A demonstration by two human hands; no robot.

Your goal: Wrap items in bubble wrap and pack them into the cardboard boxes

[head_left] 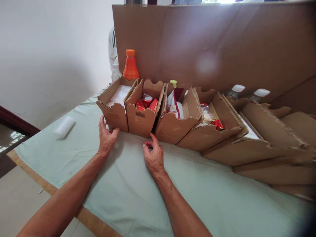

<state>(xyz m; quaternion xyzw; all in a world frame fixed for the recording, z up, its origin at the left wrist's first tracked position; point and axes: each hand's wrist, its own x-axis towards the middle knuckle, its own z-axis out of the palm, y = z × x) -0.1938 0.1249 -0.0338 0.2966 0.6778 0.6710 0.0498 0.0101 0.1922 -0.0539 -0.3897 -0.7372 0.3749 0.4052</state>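
My left hand (pixel 107 136) is at the lower left corner of the leftmost cardboard bin (pixel 115 115), with fingers at its side and thumb at its front. Its fingers are apart and not wrapped round the bin. That bin holds bubble wrap (pixel 120 94). My right hand (pixel 155 156) is open over the cloth, its index fingertip at the bottom right corner of the second cardboard bin (pixel 140 123), its other fingers loosely bent. Red packets (pixel 147 104) lie in that second bin. A third cardboard bin (pixel 176 126) with a red and white packet (pixel 172 103) stands beside it.
More cardboard bins (pixel 209 136) continue the row rightward. Behind stand an orange bottle (pixel 130 67), white-capped bottles (pixel 261 93) and a tall cardboard panel (pixel 209 42). A bubble-wrap roll (pixel 64 127) lies left on the green cloth (pixel 128 184). Someone's white sleeve (pixel 113 42) shows behind the panel.
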